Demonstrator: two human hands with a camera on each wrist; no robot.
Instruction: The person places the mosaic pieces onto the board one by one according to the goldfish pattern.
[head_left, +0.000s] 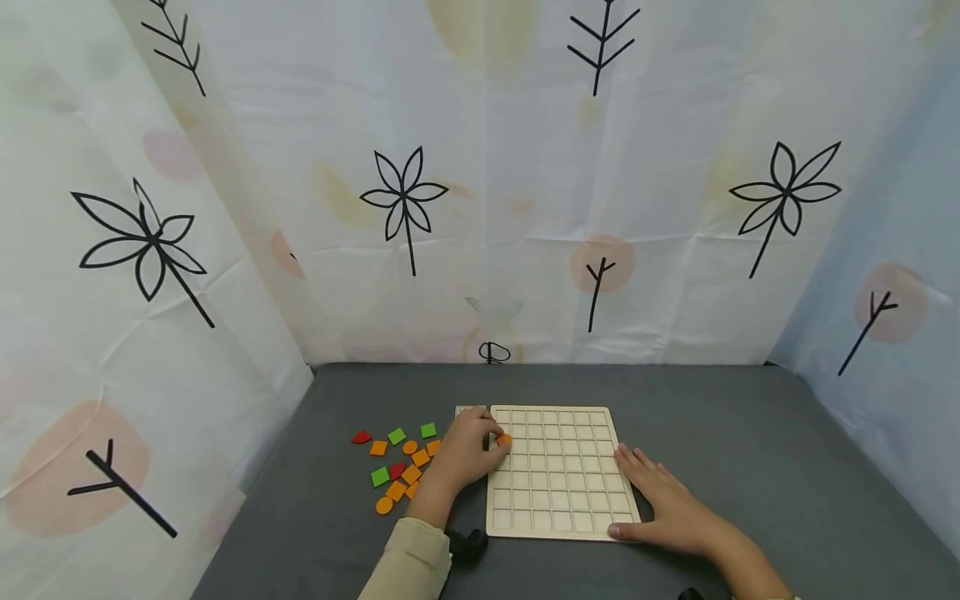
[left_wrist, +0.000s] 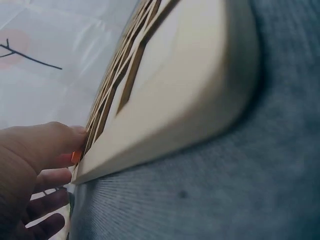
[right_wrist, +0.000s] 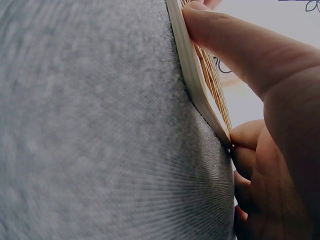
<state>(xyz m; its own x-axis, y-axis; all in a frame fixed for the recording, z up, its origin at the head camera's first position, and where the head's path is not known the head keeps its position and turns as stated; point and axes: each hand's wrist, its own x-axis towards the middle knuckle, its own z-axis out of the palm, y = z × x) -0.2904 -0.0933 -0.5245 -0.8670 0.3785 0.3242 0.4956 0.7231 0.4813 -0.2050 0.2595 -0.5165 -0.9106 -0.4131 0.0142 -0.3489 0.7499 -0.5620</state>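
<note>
A pale wooden grid board (head_left: 557, 522) with square cells lies flat on the dark grey table. My left hand (head_left: 467, 450) is over its left edge and pinches an orange round piece (head_left: 506, 439) between thumb and fingers. In the left wrist view the orange piece (left_wrist: 76, 156) shows just below the thumb, at the board's edge. My right hand (head_left: 671, 508) rests against the board's right side, its thumb on the near right corner and its other fingers extended along the edge. The right wrist view shows that thumb on the board's rim (right_wrist: 189, 70).
Left of the board lie loose green squares (head_left: 380, 477), orange squares (head_left: 378, 448), orange rounds (head_left: 384, 505) and red pieces (head_left: 362, 437). A small pale piece (head_left: 470, 410) sits behind the left hand. Patterned cloth (head_left: 517, 292) hangs around the table.
</note>
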